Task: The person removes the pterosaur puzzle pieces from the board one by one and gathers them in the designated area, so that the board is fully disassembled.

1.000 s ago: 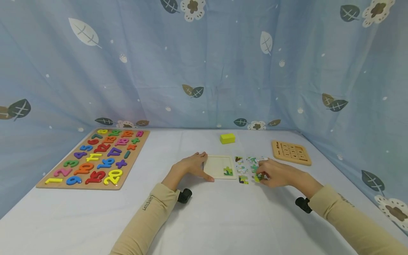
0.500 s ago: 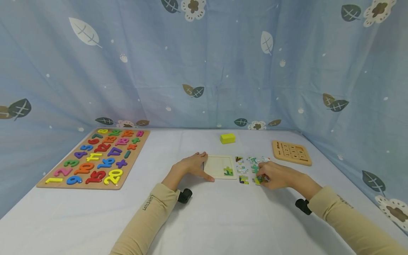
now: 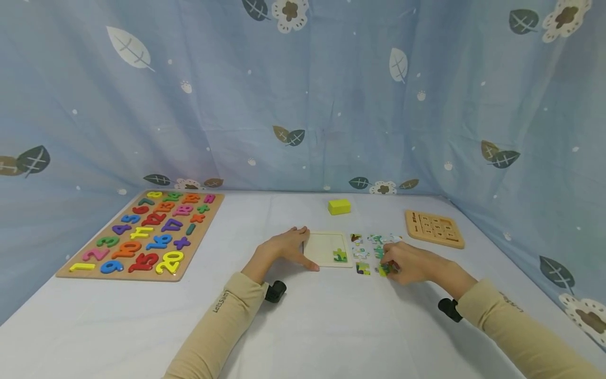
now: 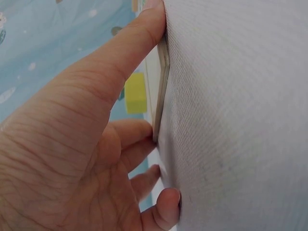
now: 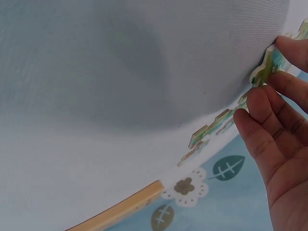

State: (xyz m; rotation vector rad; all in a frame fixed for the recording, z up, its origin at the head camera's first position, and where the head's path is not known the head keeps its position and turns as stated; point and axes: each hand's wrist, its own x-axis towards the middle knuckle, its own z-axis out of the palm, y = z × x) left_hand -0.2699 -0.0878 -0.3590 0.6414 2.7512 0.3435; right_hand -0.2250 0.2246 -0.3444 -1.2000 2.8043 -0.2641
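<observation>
My left hand [image 3: 285, 247] holds the left side of a shallow wooden puzzle tray [image 3: 320, 246], thumb at its near edge and fingertips at its left edge. One green jigsaw piece [image 3: 340, 256] lies in the tray's near right corner. Just right of the tray, loose jigsaw pieces [image 3: 361, 253] lie in rough columns on the table. My right hand [image 3: 411, 263] pinches a green and yellow jigsaw piece [image 5: 263, 70] between thumb and fingers at the near end of these columns. In the head view, my fingers partly cover that piece.
A board of coloured numbers [image 3: 137, 237] lies at the left. Behind the tray stands a yellow-green block [image 3: 339, 207]. A small wooden number board [image 3: 434, 228] lies at the back right. A blue patterned curtain [image 3: 303, 95] hangs along the table's back.
My right hand has shifted slightly toward me at the near loose pieces, uncovering more of the pieces behind it. The left hand and tray have stayed in place.
</observation>
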